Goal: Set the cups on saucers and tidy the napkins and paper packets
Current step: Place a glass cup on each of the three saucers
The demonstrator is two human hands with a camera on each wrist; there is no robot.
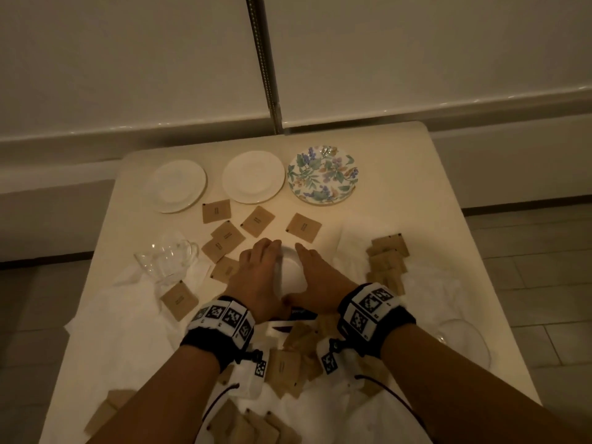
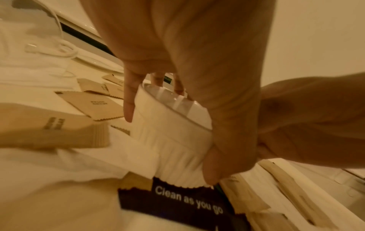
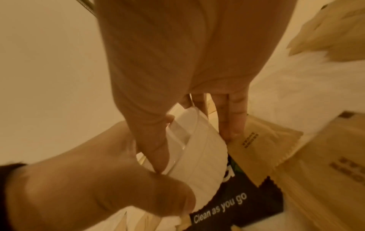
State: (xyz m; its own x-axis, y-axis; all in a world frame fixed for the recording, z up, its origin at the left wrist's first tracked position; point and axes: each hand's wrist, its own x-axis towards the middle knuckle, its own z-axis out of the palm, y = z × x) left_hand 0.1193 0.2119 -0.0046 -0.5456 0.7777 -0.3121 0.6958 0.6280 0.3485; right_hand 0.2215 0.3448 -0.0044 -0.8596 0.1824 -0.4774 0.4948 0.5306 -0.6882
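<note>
Both hands hold a white ribbed cup (image 1: 290, 267) just above the middle of the cream table. My left hand (image 1: 256, 270) wraps its left side, fingers on the far wall and thumb low on the near wall (image 2: 215, 164). My right hand (image 1: 317, 277) pinches the rim, thumb inside the cup (image 3: 158, 153) and fingers outside. The cup (image 2: 169, 137) (image 3: 203, 156) is tilted. Two white saucers (image 1: 178, 185) (image 1: 253, 176) and a floral saucer (image 1: 323, 174) stand bare at the back. A glass cup (image 1: 166, 256) lies at the left. Brown paper packets (image 1: 258, 220) are scattered around.
Crumpled white napkins (image 1: 118, 315) cover the near half of the table, with packets on them. A row of packets (image 1: 387, 261) lies at the right. A dark packet reading "Clean as you go" (image 2: 177, 201) lies under the cup. Another glass piece (image 1: 461, 339) sits near the right edge.
</note>
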